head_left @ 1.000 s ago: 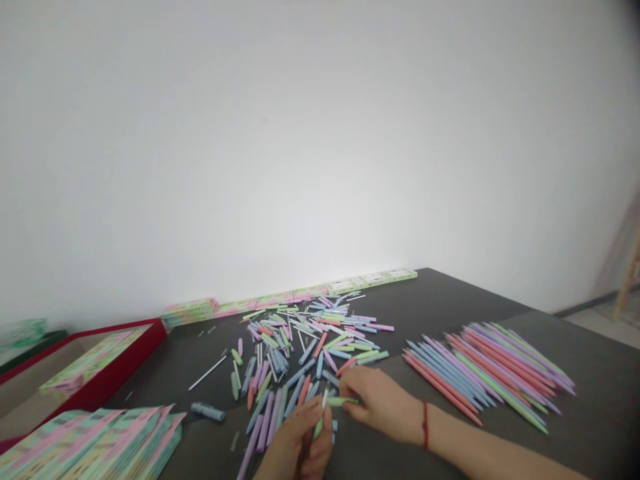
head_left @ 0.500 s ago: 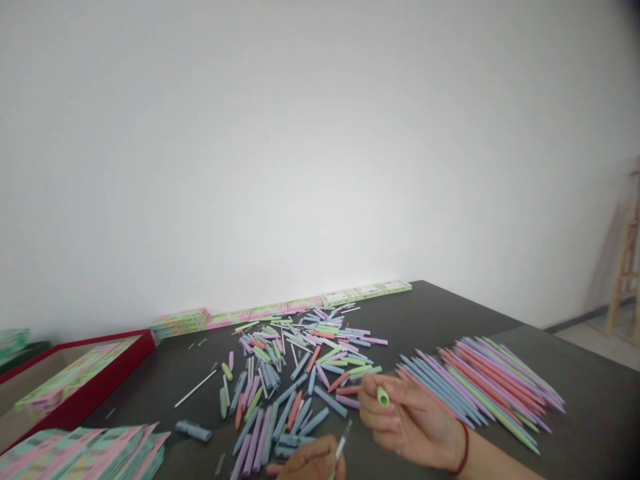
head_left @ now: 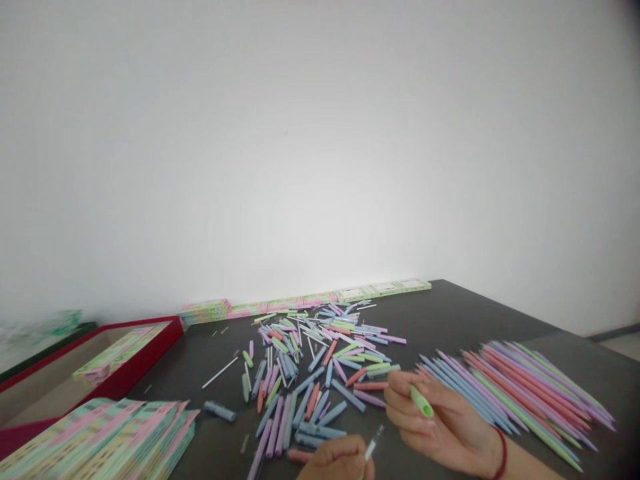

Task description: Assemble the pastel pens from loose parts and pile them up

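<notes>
My right hand (head_left: 443,423) is closed round a green pen barrel (head_left: 421,402), its open end pointing toward my left hand. My left hand (head_left: 337,463), low at the frame's bottom edge, pinches a thin pen refill (head_left: 373,449) whose tip points up toward the barrel. The two parts are a short gap apart. A scattered heap of pastel pen parts (head_left: 313,363) lies on the dark table (head_left: 450,313) just beyond both hands. To the right of my right hand lies a fanned row of assembled pastel pens (head_left: 520,383).
A red tray (head_left: 127,377) holding printed cards sits at the left. A stack of pink and green cards (head_left: 100,440) lies at the near left. Flat packs (head_left: 300,300) line the table's far edge by the white wall. A loose white refill (head_left: 220,372) lies apart.
My right hand lifted the green barrel from the heap and drew it right; my left hand dropped lower, keeping the refill. The view shifted a little.
</notes>
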`<move>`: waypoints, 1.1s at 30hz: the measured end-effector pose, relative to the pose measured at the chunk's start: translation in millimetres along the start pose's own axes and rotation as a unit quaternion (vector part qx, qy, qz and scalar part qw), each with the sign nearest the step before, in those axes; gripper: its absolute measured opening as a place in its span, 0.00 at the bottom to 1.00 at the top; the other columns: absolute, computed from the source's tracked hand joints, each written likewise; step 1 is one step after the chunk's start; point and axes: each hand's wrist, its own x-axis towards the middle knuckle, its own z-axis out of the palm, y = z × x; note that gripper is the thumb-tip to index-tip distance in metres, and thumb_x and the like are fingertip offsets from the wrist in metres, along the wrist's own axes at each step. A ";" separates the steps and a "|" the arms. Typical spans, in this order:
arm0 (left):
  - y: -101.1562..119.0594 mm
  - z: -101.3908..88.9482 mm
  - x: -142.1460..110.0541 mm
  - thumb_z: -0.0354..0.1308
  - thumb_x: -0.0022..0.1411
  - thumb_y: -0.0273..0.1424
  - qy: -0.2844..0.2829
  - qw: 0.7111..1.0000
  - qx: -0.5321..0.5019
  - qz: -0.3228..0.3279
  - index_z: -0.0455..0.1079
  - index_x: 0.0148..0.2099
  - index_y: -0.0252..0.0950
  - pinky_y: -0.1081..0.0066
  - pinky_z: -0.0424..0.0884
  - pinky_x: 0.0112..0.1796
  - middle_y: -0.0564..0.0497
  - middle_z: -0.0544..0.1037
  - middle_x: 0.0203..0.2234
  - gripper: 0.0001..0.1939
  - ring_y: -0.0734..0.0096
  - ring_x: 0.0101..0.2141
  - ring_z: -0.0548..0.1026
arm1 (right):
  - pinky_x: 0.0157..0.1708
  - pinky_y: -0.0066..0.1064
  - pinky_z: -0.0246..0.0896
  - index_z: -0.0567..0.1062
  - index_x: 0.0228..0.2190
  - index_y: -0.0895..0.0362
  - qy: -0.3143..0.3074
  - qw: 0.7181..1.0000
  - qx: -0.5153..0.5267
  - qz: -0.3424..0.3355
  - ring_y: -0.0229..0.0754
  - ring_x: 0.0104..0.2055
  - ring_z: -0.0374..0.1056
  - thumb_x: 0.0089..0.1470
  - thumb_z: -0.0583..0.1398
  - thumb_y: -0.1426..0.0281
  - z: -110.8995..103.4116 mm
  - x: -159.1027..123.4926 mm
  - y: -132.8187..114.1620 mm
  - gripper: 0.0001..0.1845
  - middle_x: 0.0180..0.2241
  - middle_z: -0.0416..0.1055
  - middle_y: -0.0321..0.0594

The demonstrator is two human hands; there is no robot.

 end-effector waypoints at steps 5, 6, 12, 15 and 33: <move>-4.3 -1.2 -1.2 0.55 0.47 0.55 0.001 0.999 -0.038 -0.009 0.63 0.23 0.36 0.74 0.42 0.19 0.60 0.57 0.13 0.26 0.80 0.15 0.49 | 0.19 0.21 0.46 0.68 0.30 0.58 0.066 0.988 -0.140 0.011 0.30 0.20 0.46 0.50 0.62 0.62 -5.5 1.7 -3.1 0.12 0.22 0.54 0.30; -6.8 -2.0 -1.4 0.56 0.48 0.54 0.004 0.998 -0.066 -0.012 0.63 0.24 0.36 0.74 0.41 0.18 0.60 0.57 0.12 0.24 0.80 0.14 0.49 | 0.20 0.22 0.48 0.69 0.29 0.58 0.098 0.970 -0.224 0.016 0.31 0.20 0.47 0.50 0.62 0.62 -8.8 3.0 -4.3 0.12 0.21 0.55 0.30; -24.6 -7.9 2.1 0.57 0.49 0.50 0.051 0.987 -0.148 -0.033 0.62 0.25 0.37 0.74 0.39 0.17 0.62 0.58 0.09 0.20 0.82 0.12 0.49 | 0.23 0.25 0.52 0.69 0.27 0.56 0.228 0.730 -0.643 0.038 0.35 0.22 0.57 0.51 0.57 0.68 -36.0 7.5 0.5 0.04 0.25 0.67 0.33; -29.3 -10.2 4.1 0.56 0.49 0.49 0.084 0.988 -0.113 -0.059 0.62 0.26 0.37 0.75 0.40 0.16 0.62 0.59 0.08 0.20 0.82 0.11 0.50 | 0.28 0.27 0.56 0.69 0.29 0.56 0.211 0.632 -0.746 -0.001 0.38 0.26 0.61 0.51 0.55 0.74 -36.9 8.4 7.8 0.04 0.26 0.67 0.35; -34.6 -9.6 9.0 0.59 0.45 0.49 0.107 0.965 -0.234 -0.049 0.61 0.25 0.38 0.80 0.41 0.07 0.63 0.60 0.07 0.20 0.86 0.06 0.47 | 0.39 0.31 0.59 0.70 0.30 0.56 0.169 0.591 -0.787 -0.055 0.42 0.38 0.66 0.57 0.52 0.71 -51.9 15.6 21.2 0.07 0.33 0.71 0.40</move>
